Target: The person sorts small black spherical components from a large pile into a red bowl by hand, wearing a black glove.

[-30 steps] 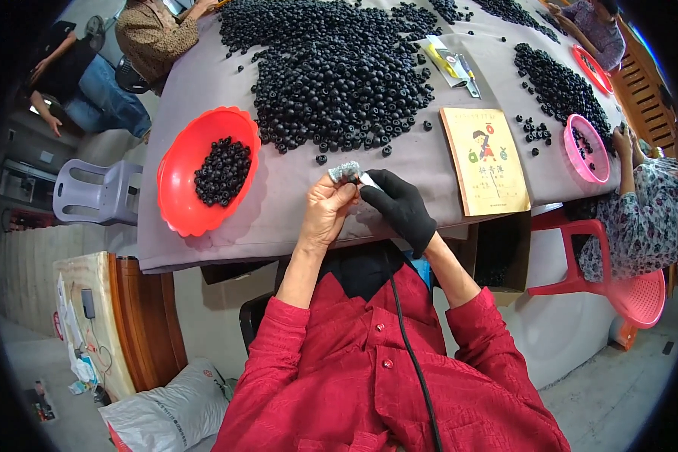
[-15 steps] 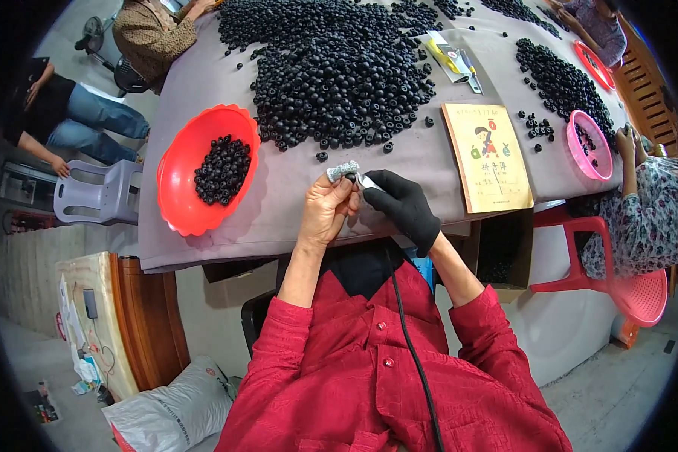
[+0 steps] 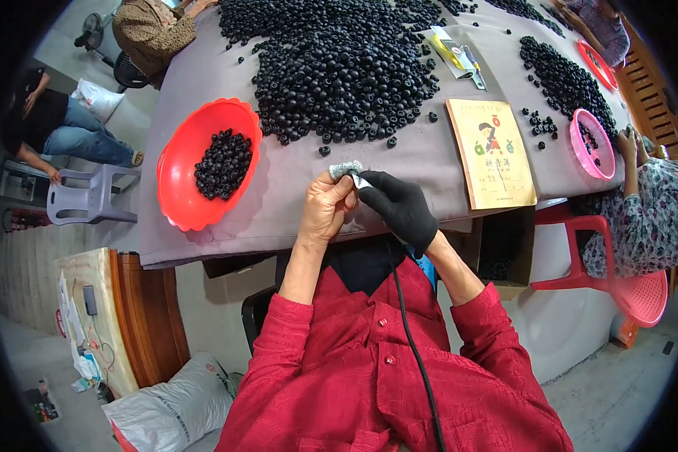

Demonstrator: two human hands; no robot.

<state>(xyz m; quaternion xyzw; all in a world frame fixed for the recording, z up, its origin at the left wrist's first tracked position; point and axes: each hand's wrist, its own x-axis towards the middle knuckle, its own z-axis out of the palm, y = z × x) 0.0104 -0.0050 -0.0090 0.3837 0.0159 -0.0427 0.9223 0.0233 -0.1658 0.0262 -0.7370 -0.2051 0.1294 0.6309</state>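
My left hand (image 3: 326, 206) is bare, with a grey-white speckled wrap (image 3: 346, 169) around a finger. Its thumb and fingers are pinched together on a small black bead, mostly hidden. Against it works my right hand (image 3: 401, 208) in a black glove, fingers closed on a small whitish flat piece (image 3: 362, 182) whose kind I cannot make out. Both hands meet just above the table's near edge. Beyond them spreads a large pile of black beads (image 3: 346, 83), each with a hole. To the left, a red scalloped bowl (image 3: 179, 192) holds more black beads (image 3: 224, 164).
A yellow booklet (image 3: 497, 177) lies right of my hands, with a packaged yellow-handled tool (image 3: 456, 54) behind it. Farther right are a pink basket (image 3: 578, 143) and another bead pile (image 3: 565, 79). Other people sit around the grey-covered table (image 3: 429, 166). A black cord (image 3: 410, 331) hangs down my front.
My gloved hand has shifted slightly left and closer to my left fingers, covering more of the black bead. A seated person at the far left has moved a leg, and the grey stool beside has shifted.
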